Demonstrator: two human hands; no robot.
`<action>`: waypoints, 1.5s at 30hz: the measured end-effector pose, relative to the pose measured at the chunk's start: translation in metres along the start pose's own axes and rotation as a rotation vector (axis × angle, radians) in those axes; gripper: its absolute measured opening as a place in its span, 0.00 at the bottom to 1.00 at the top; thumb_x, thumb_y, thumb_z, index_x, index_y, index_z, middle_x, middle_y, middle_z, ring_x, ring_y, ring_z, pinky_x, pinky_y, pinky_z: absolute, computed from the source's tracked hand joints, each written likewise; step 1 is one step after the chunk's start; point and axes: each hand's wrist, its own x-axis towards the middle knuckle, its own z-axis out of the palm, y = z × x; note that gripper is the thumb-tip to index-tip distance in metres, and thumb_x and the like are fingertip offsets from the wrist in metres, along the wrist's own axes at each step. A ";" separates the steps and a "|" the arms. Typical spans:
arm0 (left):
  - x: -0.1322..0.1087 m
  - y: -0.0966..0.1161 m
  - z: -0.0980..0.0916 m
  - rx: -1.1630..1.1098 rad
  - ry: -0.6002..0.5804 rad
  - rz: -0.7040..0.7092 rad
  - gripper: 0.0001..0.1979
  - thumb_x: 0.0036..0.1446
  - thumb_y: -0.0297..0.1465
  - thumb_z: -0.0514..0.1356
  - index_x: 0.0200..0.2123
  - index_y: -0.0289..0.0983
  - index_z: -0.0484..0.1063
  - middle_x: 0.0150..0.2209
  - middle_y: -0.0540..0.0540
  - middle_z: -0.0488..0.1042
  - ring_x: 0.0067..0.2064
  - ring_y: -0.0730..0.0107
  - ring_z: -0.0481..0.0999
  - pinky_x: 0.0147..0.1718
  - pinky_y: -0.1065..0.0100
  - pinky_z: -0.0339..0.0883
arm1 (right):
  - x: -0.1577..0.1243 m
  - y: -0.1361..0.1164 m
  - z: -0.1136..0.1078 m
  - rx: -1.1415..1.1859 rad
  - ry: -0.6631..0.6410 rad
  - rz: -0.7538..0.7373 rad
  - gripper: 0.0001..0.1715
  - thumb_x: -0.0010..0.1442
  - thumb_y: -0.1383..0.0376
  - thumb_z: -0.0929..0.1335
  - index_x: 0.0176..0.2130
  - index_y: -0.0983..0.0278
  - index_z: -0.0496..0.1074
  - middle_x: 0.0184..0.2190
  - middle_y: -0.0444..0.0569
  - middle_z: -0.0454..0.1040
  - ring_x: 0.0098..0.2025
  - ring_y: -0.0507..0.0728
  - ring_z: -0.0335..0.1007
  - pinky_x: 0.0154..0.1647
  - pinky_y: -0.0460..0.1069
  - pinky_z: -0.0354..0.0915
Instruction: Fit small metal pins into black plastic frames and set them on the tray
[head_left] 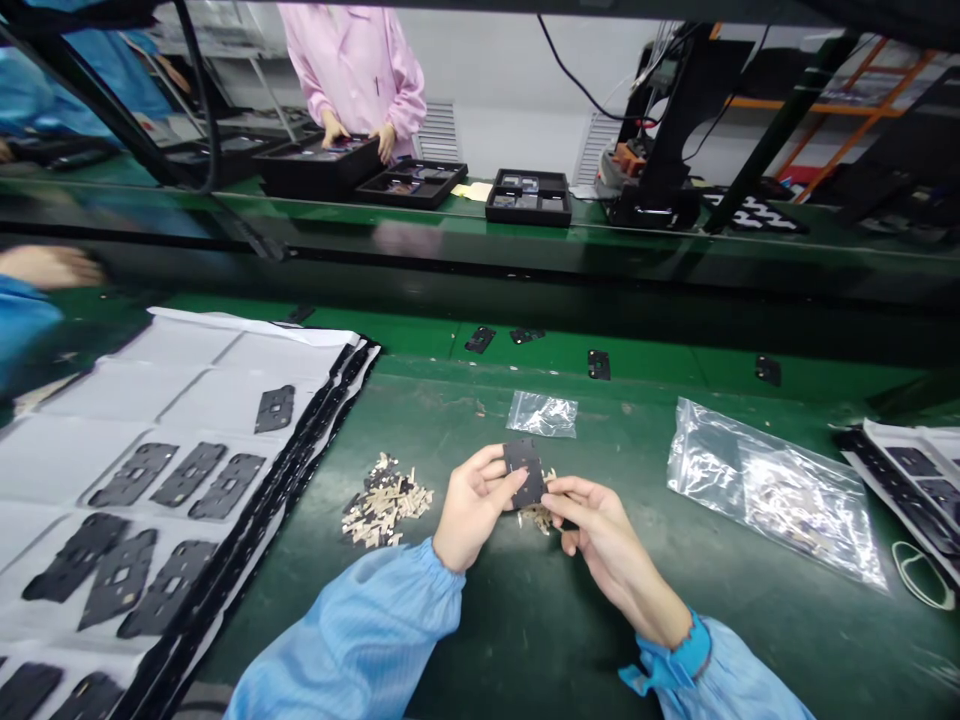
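Observation:
My left hand [478,500] is closed around a flat black plastic plate [523,465], thumb on its face and fingers behind. At the plate's lower right edge, my right hand [592,520] has thumb and forefinger pinched together; whatever lies between them is too small to make out. Under the plate is a small heap of beige pieces [538,518], partly hidden by my hands. To the left lies a larger pile of beige and black small pieces [386,505]. A small clear zip bag [543,414] rests just beyond the plate.
At left, a stack of white-lined trays [247,390] carries several black plates. A large clear bag [776,490] of small pieces lies right, beside another tray [911,460]. Several plates sit on the green belt [675,370]. Someone's blurred hand [52,268] is left; a pink-coated person [356,70] works opposite.

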 end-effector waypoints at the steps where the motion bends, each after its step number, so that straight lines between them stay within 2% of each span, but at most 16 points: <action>1: 0.000 -0.001 0.000 0.004 -0.004 0.003 0.20 0.47 0.35 0.66 0.43 0.34 0.69 0.38 0.41 0.79 0.35 0.66 0.79 0.26 0.75 0.71 | -0.001 0.000 0.000 0.002 0.001 0.002 0.16 0.41 0.63 0.77 0.31 0.67 0.75 0.21 0.42 0.68 0.20 0.47 0.60 0.11 0.39 0.56; 6: 0.001 -0.001 -0.002 0.003 -0.004 0.013 0.20 0.47 0.35 0.66 0.43 0.34 0.69 0.39 0.40 0.79 0.35 0.65 0.79 0.26 0.75 0.70 | -0.004 -0.004 0.001 0.014 -0.029 0.024 0.16 0.41 0.64 0.77 0.32 0.66 0.75 0.24 0.44 0.70 0.22 0.48 0.62 0.12 0.39 0.57; 12: 0.000 -0.001 -0.001 0.015 -0.010 0.035 0.19 0.48 0.35 0.65 0.43 0.35 0.70 0.39 0.42 0.79 0.33 0.68 0.79 0.24 0.77 0.70 | -0.005 -0.007 0.001 0.038 -0.043 0.047 0.14 0.46 0.59 0.75 0.30 0.67 0.76 0.18 0.41 0.64 0.21 0.47 0.58 0.11 0.38 0.53; 20: -0.001 -0.006 0.000 0.027 -0.006 0.074 0.17 0.51 0.33 0.64 0.44 0.36 0.69 0.39 0.42 0.78 0.33 0.73 0.78 0.22 0.82 0.66 | -0.001 -0.006 0.000 0.116 -0.079 0.096 0.14 0.45 0.60 0.75 0.30 0.68 0.76 0.19 0.41 0.61 0.21 0.46 0.55 0.10 0.37 0.47; 27: -0.003 -0.010 -0.001 0.008 -0.044 0.119 0.17 0.54 0.32 0.61 0.47 0.36 0.66 0.41 0.42 0.77 0.35 0.70 0.78 0.27 0.77 0.70 | -0.003 -0.009 0.002 0.208 -0.093 0.133 0.11 0.45 0.64 0.76 0.29 0.67 0.75 0.21 0.41 0.64 0.21 0.45 0.57 0.10 0.37 0.46; 31: -0.005 -0.011 -0.001 -0.007 -0.052 0.135 0.16 0.54 0.31 0.61 0.47 0.36 0.65 0.41 0.43 0.77 0.35 0.72 0.78 0.26 0.80 0.68 | -0.005 -0.011 0.003 0.323 -0.144 0.210 0.10 0.46 0.68 0.75 0.32 0.66 0.74 0.26 0.42 0.67 0.22 0.44 0.59 0.10 0.36 0.47; 34: -0.006 -0.010 0.001 -0.010 -0.064 0.147 0.13 0.55 0.31 0.61 0.44 0.37 0.65 0.40 0.45 0.77 0.34 0.74 0.77 0.25 0.81 0.67 | -0.006 -0.011 0.004 0.393 -0.208 0.275 0.12 0.47 0.67 0.75 0.34 0.64 0.73 0.26 0.41 0.67 0.22 0.45 0.61 0.10 0.36 0.48; 36: -0.005 -0.009 0.002 -0.004 -0.053 0.153 0.11 0.54 0.31 0.61 0.41 0.37 0.65 0.39 0.46 0.76 0.33 0.74 0.77 0.24 0.81 0.67 | -0.006 -0.010 0.004 0.380 -0.216 0.245 0.11 0.49 0.66 0.74 0.34 0.64 0.72 0.26 0.41 0.67 0.23 0.46 0.62 0.11 0.36 0.51; 41: -0.005 -0.010 0.003 -0.045 0.009 0.170 0.10 0.54 0.30 0.61 0.34 0.37 0.61 0.34 0.50 0.74 0.32 0.74 0.77 0.27 0.77 0.71 | -0.009 -0.007 0.004 0.160 -0.175 -0.009 0.09 0.55 0.62 0.70 0.33 0.66 0.72 0.28 0.46 0.70 0.26 0.50 0.64 0.12 0.40 0.59; 45: -0.006 -0.011 0.004 -0.060 0.004 0.179 0.10 0.54 0.30 0.61 0.33 0.37 0.60 0.34 0.51 0.73 0.33 0.75 0.76 0.29 0.75 0.72 | -0.011 -0.004 0.006 0.011 -0.090 -0.098 0.11 0.54 0.61 0.70 0.33 0.67 0.71 0.27 0.48 0.72 0.25 0.50 0.63 0.12 0.39 0.60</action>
